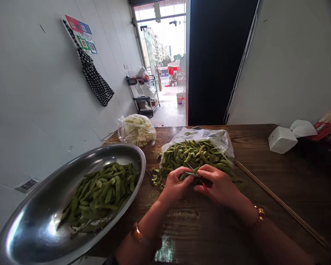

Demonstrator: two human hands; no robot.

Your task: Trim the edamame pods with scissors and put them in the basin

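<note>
Scissors (pixel 205 187) with red handles sit in the grip of the right hand (pixel 220 183), blades directed toward the left hand (pixel 176 184). The left hand is curled, with thumb and fingertips pinched on a green pod (pixel 195 170) beside the blades. The pod is located between the two hands, at fingertip level; its exact contact with each finger is partly hidden.

Directly beyond the hands, a clear plastic bag (pixel 228 142) lies open on the wooden table (pixel 182 228), with a heap of pods (pixel 198 152) in its mouth. Loose trimmings (pixel 155 177) lie to the left of the heap, near the left hand. A large metal basin (pixel 41 224) stands to the left of both hands, well apart from the fingertips, and contains a second pile of pods (pixel 103 191). Beyond its rim is a bag of pale vegetables (pixel 139 130). A long stick (pixel 278 201) lies diagonally to the right of the right hand.
</note>
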